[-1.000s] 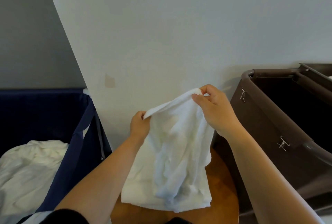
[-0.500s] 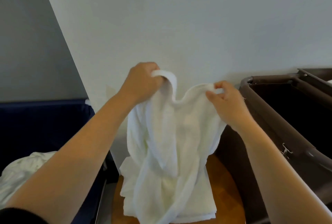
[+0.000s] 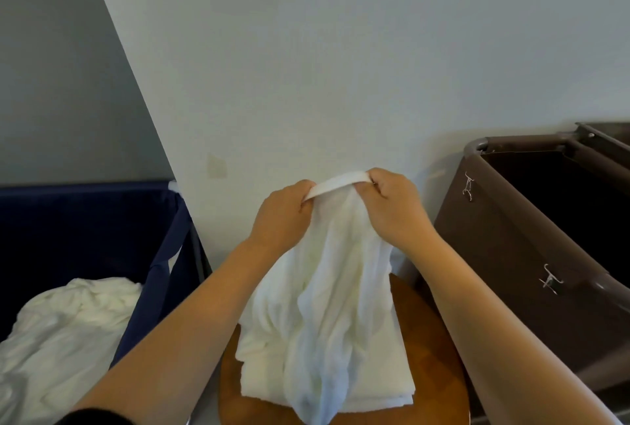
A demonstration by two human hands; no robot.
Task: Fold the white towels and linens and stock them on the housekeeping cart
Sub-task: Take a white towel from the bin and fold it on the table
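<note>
1 navy hamper [image 3: 85, 220] and 1 brown cart [image 3: 511, 254] flank the hanging towel [image 3: 327, 288].

White towel [image 3: 327, 305] in both hands [image 3: 283, 216] [image 3: 392, 206]

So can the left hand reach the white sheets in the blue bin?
Probably yes, but not yet. The bin is open on top and nothing blocks the way to the sheets. The left hand is busy, though, gripping the towel together with the right hand.

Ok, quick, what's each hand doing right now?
Left hand: closed, gripping the top edge of the white towel.
Right hand: closed, gripping that same edge.
</note>
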